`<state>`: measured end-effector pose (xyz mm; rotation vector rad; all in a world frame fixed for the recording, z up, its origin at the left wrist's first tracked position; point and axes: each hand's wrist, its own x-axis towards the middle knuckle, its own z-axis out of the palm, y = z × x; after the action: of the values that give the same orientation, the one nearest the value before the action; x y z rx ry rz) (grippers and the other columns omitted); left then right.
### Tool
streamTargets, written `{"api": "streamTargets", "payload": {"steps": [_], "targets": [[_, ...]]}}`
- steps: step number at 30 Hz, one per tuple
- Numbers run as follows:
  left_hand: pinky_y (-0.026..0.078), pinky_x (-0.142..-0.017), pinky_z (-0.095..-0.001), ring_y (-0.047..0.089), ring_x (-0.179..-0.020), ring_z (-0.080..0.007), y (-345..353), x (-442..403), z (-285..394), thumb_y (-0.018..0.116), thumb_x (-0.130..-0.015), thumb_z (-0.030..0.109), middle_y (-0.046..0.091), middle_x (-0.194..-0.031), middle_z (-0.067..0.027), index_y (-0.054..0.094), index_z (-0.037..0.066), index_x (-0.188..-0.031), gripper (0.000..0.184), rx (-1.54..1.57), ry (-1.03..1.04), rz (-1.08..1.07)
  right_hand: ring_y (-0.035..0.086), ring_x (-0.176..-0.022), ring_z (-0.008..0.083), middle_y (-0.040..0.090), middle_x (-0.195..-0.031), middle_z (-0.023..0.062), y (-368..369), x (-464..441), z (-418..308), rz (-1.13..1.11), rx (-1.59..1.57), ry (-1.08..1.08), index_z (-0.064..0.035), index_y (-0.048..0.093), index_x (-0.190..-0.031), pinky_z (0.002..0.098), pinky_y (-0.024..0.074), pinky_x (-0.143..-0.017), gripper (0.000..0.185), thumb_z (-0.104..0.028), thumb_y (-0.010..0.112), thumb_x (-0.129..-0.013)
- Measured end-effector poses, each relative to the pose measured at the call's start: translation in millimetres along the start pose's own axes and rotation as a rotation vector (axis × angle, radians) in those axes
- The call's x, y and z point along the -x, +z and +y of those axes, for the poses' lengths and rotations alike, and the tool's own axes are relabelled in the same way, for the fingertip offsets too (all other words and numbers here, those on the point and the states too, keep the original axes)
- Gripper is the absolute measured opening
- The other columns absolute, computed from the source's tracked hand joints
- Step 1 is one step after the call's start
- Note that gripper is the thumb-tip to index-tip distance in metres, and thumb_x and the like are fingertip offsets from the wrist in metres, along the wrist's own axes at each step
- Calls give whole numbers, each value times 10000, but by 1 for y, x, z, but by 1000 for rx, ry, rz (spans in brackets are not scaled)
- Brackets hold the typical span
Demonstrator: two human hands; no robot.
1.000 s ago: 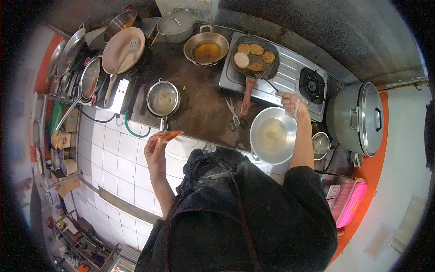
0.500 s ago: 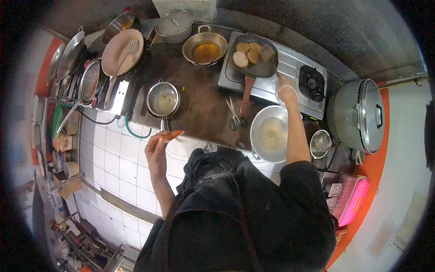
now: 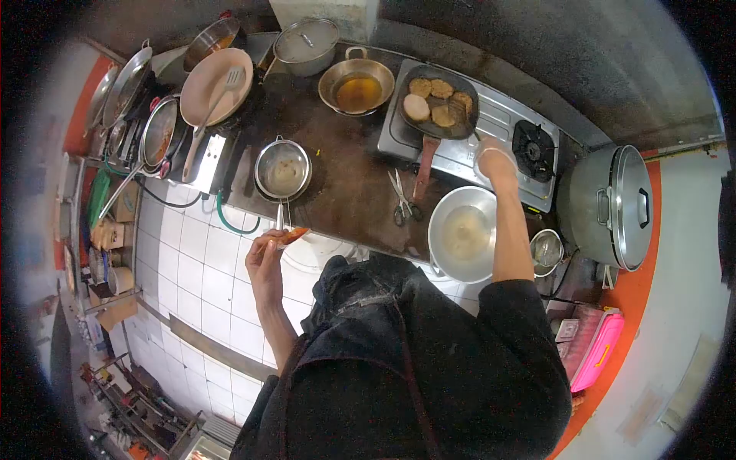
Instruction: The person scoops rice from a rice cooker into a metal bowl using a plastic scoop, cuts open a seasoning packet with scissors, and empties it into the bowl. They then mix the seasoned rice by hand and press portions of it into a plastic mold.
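Note:
My right hand (image 3: 496,161) is closed beside the square frying pan (image 3: 460,132). It seems to grip a thin utensil reaching to the pan's edge, too small to name. Several browned round patties (image 3: 443,116) lie in the pan with one paler patty (image 3: 416,107). At the counter's front edge my left hand (image 3: 264,259) pinches a small red-orange packet-like piece (image 3: 293,235), its kind unclear. Just beyond that hand, a strainer (image 3: 282,169) rests on the counter with pale residue inside. Scissors (image 3: 402,203) lie near the pan's handle (image 3: 427,165).
A large bowl of cloudy liquid (image 3: 438,234) stands under my right forearm. The pan sits on a two-burner gas stove (image 3: 498,126). Behind are a wok of brown oil (image 3: 357,93) and a lidded pot (image 3: 306,46). A big pot (image 3: 586,203) stands at right.
The patties in the pan have shifted; the dark one at the right now sits lower among the others. My right hand has moved slightly beside the pan. The left hand keeps its red-orange piece.

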<state>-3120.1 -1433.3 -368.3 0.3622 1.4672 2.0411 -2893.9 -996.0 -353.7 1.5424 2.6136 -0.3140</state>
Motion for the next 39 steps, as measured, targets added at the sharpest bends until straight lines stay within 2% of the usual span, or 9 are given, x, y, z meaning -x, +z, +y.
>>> {"api": "streamTargets", "payload": {"steps": [5, 11, 12, 15, 19, 24, 29, 33, 39], "targets": [[460, -1012, -411, 634, -1049, -231, 10, -4, 4, 638, -961, 107, 664, -1083, -132, 668, 25, -967, 88, -23, -31, -11, 657, -1064, 400, 680, -1138, 225, 13, -16, -12, 43, 41, -69, -54, 670, -1136, 491, 534, -884, 290, -130, 510, -907], [477, -1008, -423, 640, -1039, -237, 14, -4, 6, 647, -962, 130, 666, -1079, -131, 667, 25, -963, 107, 25, -11, 33, 650, -1054, 414, 668, -1140, 253, 25, -21, 40, -12, 69, -132, -31, 658, -1150, 477, 521, -919, 300, -98, 473, -924], [477, -1008, -423, 640, -1039, -237, 12, -4, 4, 647, -962, 130, 666, -1079, -131, 667, 25, -963, 107, 27, -12, 35, 655, -1046, 408, 669, -1125, 259, 27, -20, 36, 32, -22, 96, -19, 671, -1119, 477, 525, -910, 285, -93, 489, -912], [479, -1004, -418, 642, -1038, -233, 7, -6, -1, 647, -962, 128, 667, -1084, -131, 668, 30, -963, 100, -6, -52, 27, 658, -1038, 408, 671, -1095, 274, 30, -18, 34, 127, -53, 155, -2, 662, -1127, 476, 527, -900, 291, -102, 500, -906], [475, -998, -406, 643, -1042, -234, 7, -12, 2, 639, -967, 126, 665, -1100, -132, 671, 26, -977, 106, -15, -30, -1, 662, -1023, 411, 673, -1068, 281, 32, -21, 40, 56, -14, 84, 23, 663, -1113, 481, 530, -887, 290, -99, 514, -896], [477, -1005, -417, 640, -1048, -235, 10, -15, -1, 638, -967, 131, 665, -1102, -133, 673, 27, -975, 110, 5, -44, -18, 682, -927, 415, 694, -975, 268, 60, -42, 57, 129, 69, 5, 22, 728, -856, 479, 534, -847, 189, -91, 596, -780], [479, -1005, -425, 635, -1064, -237, 17, -14, 3, 628, -971, 129, 669, -1092, -133, 669, 27, -962, 111, -20, -18, -18, 668, -1004, 444, 681, -1007, 308, 80, -66, 62, -96, -90, 97, 46, 711, -947, 477, 528, -893, 232, -89, 592, -800], [479, -997, -415, 637, -1059, -239, 13, -14, 1, 625, -975, 136, 672, -1082, -134, 668, 27, -959, 118, -17, -1, -2, 664, -1012, 443, 681, -1021, 303, 18, -9, 25, -4, -123, 122, 36, 710, -954, 484, 527, -892, 218, -92, 586, -828], [477, -948, -372, 646, -1027, -222, 12, -14, 3, 612, -981, 132, 670, -1081, -137, 663, 13, -965, 130, -55, -50, 60, 656, -1033, 434, 674, -1049, 302, 33, -11, 22, 2, -137, 182, 14, 704, -971, 486, 534, -873, 225, -118, 557, -864]]}}
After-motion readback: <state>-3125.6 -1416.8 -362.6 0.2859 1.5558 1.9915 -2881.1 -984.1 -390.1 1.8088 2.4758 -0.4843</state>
